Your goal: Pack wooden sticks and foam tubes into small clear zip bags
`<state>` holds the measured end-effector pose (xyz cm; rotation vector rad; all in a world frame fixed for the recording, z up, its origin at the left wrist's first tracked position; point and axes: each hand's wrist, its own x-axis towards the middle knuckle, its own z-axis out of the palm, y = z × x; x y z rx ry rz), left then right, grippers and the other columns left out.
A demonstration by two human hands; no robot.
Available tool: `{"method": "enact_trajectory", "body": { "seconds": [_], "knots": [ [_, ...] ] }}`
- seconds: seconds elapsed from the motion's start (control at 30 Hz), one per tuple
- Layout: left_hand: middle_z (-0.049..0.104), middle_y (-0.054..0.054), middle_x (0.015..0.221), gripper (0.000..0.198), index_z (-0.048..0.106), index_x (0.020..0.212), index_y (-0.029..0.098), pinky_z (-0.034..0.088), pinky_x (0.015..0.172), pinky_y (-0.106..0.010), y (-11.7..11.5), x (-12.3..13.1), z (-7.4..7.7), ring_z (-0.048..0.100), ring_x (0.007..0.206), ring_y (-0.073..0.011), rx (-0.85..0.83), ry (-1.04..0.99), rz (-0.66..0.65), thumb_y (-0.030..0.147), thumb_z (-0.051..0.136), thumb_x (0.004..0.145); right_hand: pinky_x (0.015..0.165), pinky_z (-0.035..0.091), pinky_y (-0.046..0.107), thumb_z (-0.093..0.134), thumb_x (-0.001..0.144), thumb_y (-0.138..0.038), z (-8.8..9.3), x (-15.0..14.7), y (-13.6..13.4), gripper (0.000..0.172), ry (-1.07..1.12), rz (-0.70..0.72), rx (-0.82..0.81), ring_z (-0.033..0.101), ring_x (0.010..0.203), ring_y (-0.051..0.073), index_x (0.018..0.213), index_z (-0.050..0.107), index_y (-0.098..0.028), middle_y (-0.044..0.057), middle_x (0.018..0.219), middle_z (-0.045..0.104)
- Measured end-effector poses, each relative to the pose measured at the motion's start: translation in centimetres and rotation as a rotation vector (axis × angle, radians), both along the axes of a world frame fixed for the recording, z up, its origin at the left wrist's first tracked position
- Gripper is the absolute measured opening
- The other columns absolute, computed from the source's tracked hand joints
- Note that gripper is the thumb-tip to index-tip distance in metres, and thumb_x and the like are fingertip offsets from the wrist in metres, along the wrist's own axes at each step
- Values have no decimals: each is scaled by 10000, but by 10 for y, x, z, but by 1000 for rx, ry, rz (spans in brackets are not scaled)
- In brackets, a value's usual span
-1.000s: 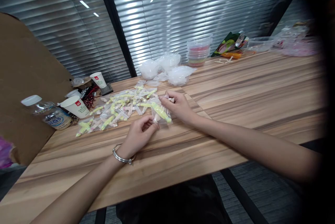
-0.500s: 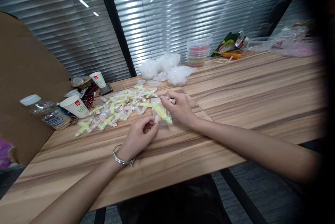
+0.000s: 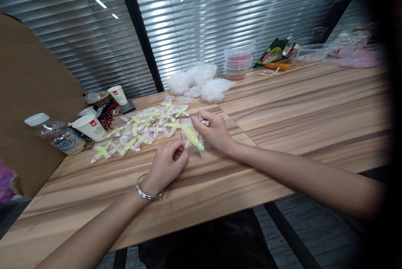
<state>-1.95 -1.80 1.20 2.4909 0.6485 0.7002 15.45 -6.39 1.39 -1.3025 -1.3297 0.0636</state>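
Pinched the clear bag (image 3: 193,137) with left hand (image 3: 166,163) and, apparently, right hand (image 3: 215,131), beside piled bags (image 3: 144,122) at nine o'clock.

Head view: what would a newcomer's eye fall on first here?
Probably the clear plastic bag holding a bright yellow-green piece, held between the bare left hand and the bare right hand. Just beyond and to its left spreads a heap of similar clear plastic bags. Farther back, near the grey slatted blinds, sit rounded white translucent plastic bundles.

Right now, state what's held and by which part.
A small clear bag with something yellow inside: left hand at its lower-left edge, right hand at its upper-right edge.
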Motion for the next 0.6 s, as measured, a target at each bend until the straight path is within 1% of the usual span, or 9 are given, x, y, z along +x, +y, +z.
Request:
{"method": "enact_trajectory", "body": {
  "seconds": [0.33,0.6],
  "knots": [
    [576,10,654,138,576,719,161,356,609,-251,1,0,0,505,618,-130,17,47,11,168,469,807,543,253,227,495,852,-279,-1,1,1,338,-37,19,2,329,535,77,571,343,-170,-48,546,318],
    [625,1,672,165,588,707,174,389,647,-263,1,-2,1,552,642,-149,-12,37,3,144,447,788,541,259,223,497,856,-280,-1,1,1,336,-36,33,5,337,534,76,572,359,-167,-48,545,338]
  ]
}}
